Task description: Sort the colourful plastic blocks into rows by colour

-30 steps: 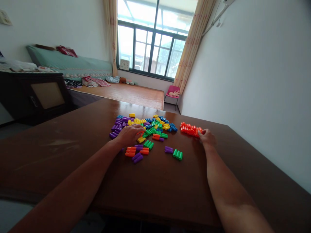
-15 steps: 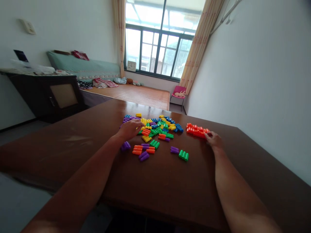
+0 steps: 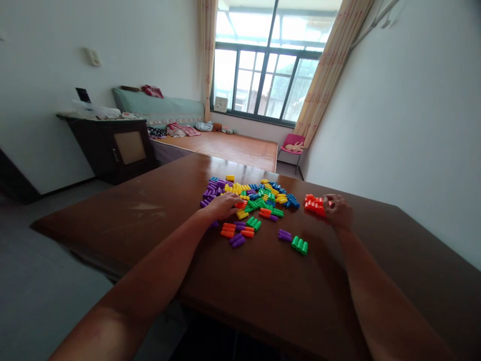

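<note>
My left hand (image 3: 224, 205) is at the left front of a mixed pile of plastic pieces, its fingers closed on an orange piece (image 3: 241, 204). My right hand (image 3: 337, 208) is bent over the right end of a group of orange-red pieces (image 3: 314, 204); its fingers are curled together, and what lies between them is hidden. Green pieces (image 3: 256, 204), blue pieces (image 3: 291, 201) and purple pieces (image 3: 215, 189) lie between and behind the hands. Nearer the front are a purple piece (image 3: 284, 234) and a green piece (image 3: 299, 244).
The brown table (image 3: 263, 281) extends past both forearms. Behind it stand a low bed (image 3: 240, 149), a dark cabinet (image 3: 112, 145) and a pink chair (image 3: 293, 141). A white wall (image 3: 406, 110) rises on the right.
The view has turned left, shifting the scene rightward. My left hand has moved right and nearer to the orange piece and now grips it. My right hand now covers the right end of the orange-red group.
</note>
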`<state>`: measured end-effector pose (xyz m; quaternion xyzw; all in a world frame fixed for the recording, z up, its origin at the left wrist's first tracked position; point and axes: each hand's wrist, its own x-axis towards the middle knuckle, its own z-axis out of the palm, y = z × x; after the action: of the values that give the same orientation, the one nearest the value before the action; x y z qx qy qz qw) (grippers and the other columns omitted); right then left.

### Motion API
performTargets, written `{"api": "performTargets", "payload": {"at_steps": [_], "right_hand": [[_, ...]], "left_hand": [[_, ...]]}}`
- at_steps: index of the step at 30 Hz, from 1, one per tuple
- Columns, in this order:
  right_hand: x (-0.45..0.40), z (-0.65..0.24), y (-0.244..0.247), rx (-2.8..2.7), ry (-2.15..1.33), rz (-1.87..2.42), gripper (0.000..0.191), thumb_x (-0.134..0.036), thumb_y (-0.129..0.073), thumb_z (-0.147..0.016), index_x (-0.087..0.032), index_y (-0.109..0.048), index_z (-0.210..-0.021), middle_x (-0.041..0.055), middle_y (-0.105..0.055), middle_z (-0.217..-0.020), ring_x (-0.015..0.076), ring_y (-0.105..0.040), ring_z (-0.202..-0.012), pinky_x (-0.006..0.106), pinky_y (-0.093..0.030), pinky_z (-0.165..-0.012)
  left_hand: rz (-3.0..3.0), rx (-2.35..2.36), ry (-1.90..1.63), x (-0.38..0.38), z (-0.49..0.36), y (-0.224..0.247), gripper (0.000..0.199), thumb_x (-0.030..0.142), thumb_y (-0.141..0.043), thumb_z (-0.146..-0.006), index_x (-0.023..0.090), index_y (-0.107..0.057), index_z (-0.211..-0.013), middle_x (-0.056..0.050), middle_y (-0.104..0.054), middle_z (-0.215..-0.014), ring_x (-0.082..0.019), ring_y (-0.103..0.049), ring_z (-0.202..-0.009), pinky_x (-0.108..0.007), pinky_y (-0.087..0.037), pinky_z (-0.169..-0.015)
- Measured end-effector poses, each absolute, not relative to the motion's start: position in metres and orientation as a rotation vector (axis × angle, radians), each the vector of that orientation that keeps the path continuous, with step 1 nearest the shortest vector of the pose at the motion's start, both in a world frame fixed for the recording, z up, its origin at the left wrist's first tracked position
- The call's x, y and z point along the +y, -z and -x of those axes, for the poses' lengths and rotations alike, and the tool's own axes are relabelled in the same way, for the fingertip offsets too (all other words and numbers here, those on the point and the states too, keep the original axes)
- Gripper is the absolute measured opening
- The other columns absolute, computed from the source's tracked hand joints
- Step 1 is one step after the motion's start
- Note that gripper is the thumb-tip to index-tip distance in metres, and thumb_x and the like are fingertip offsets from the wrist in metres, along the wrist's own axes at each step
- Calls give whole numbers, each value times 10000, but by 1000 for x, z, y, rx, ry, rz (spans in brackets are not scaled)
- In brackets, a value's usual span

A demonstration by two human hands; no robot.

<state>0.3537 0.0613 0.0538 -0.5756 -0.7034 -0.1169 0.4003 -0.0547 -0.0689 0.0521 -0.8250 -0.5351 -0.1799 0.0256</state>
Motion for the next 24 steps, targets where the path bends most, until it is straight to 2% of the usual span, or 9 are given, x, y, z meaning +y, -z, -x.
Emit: {"api": "performTargets", "payload": {"at_steps": [5,8,11,15,19,24], "right_hand": [[26,-275,-64,-2050,-74,1109,324,-410,-470,-877,-179,-659,-1002,86,-672,-950,153,-575,-643,294,-460,-662],[-1,-237,-62,-2233,-198,942,252,-381,-499,-889,-223,-659,-1002,52,-681,-979,139,-594,-664,273,-464,-670],[-15,-222,-56,-2364,-245,874,183,-317,-530,-885,-252,-665,-990,28,-681,-983,123,-600,-674,256,-458,-688],[-15,-222,-50,-2361,-327,873,158,-295,-537,-876,-237,-669,-939,25,-681,-949,127,-601,-699,261,-461,-706],[-15,-218,-51,-2228,-512,866,231,-379,-528,-883,-216,-659,-982,30,-689,-928,144,-599,-727,280,-477,-717],[-26,-203,-54,-2115,-1063,765,400,-526,-466,-895,-212,-612,-1096,18,-668,-857,136,-590,-675,274,-502,-628]], "left_hand": [[2506,-1734,612,-67,54,-54,258,276,-477,-910,244,-709,-1019,-29,-687,-1092,-183,-620,-1020,-286,-455,-935],[2573,-1640,667,-68,51,-51,283,358,-537,-885,254,-676,-1108,-37,-653,-1173,-194,-599,-1078,-286,-450,-955],[2601,-1632,670,-66,51,-46,348,340,-559,-870,260,-625,-1202,-51,-628,-1226,-206,-590,-1106,-306,-455,-962],[2580,-1632,721,-62,53,-43,289,252,-541,-863,268,-666,-1124,-42,-663,-1153,-203,-615,-1060,-324,-469,-947],[2641,-1450,955,-62,45,-50,262,237,-544,-866,241,-683,-1088,-53,-674,-1103,-192,-621,-1039,-312,-478,-934],[2834,-1100,1226,-73,21,-57,230,284,-543,-905,235,-695,-1070,-73,-638,-1150,-166,-611,-1043,-289,-478,-945]]}}
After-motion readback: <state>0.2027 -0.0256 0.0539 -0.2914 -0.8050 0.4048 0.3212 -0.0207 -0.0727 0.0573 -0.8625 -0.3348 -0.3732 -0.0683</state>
